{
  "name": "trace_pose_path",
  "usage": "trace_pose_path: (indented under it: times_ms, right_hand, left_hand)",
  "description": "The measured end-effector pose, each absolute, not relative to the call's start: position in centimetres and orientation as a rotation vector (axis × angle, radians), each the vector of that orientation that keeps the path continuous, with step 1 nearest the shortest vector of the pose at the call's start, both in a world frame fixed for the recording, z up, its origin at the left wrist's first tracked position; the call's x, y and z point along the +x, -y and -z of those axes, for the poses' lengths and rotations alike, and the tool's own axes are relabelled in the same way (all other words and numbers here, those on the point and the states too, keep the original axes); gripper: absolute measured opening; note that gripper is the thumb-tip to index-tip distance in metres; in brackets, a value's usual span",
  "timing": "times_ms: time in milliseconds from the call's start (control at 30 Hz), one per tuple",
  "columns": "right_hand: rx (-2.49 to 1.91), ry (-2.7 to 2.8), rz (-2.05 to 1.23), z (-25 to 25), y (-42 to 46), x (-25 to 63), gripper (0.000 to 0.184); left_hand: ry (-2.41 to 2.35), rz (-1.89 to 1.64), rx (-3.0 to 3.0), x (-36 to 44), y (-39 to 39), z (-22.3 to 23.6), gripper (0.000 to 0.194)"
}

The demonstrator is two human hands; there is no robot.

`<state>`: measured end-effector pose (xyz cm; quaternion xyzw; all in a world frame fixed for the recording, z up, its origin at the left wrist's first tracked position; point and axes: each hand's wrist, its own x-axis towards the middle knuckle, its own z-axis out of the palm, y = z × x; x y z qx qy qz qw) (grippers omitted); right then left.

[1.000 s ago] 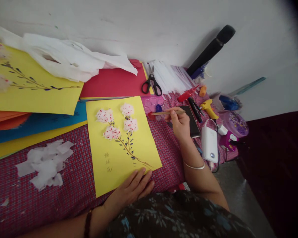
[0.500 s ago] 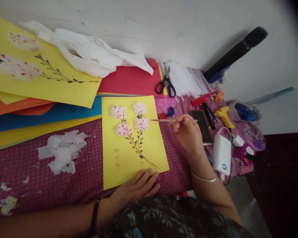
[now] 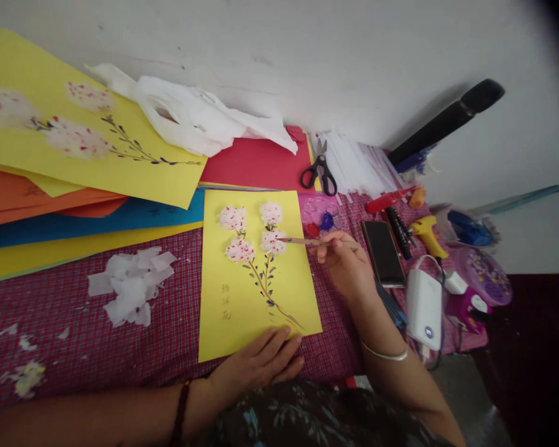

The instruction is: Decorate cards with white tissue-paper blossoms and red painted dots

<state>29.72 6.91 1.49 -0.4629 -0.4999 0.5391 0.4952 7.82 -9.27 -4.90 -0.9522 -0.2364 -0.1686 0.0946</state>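
Note:
A yellow sheet of paper [image 3: 246, 298] lies before me, bearing fluffy white flower heads dotted red and painted stems with dark leaves. My right hand [image 3: 347, 264] pinches a slim paintbrush [image 3: 302, 241], its tip at the lower right flower head [image 3: 273, 242]. Across the sheet's bottom edge my left hand [image 3: 263, 360] rests flat with fingers stretched out. Just beyond the sheet, a pink palette [image 3: 319, 208] holds red and blue paint. Handwritten characters stand at the sheet's lower left.
White paper scraps [image 3: 133, 282] lie to the left. Behind are another yellow flower picture [image 3: 144, 180], red paper [image 3: 256, 164], a white plastic bag [image 3: 190, 115] and black scissors [image 3: 319, 171]. At right sit a phone [image 3: 382, 253], a white power bank [image 3: 423, 307] and a yellow glue gun [image 3: 428, 234].
My right hand has brought the brush leftward, from beside the lower right flower head onto it. My left hand stays on the sheet. The whole view has shifted slightly.

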Motion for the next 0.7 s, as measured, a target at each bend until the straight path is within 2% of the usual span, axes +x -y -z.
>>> trace_pose_path:
  times_ms: [267,533,700]
  right_hand:
    - [-1.154,1.205,-1.324,-0.5,-6.9,29.2,0.026]
    - [-1.151,1.229,-1.161,-0.4,-6.8,29.2,0.032]
    - [-1.155,1.161,-1.140,-0.6,-6.7,28.9,0.025]
  left_hand:
    - [0.700,0.530,-2.811,7.8,8.8,4.5,0.034]
    - [0.702,0.509,-2.824,7.8,9.1,4.6,0.036]
    - [0.700,0.513,-2.837,7.8,8.9,4.3,0.036]
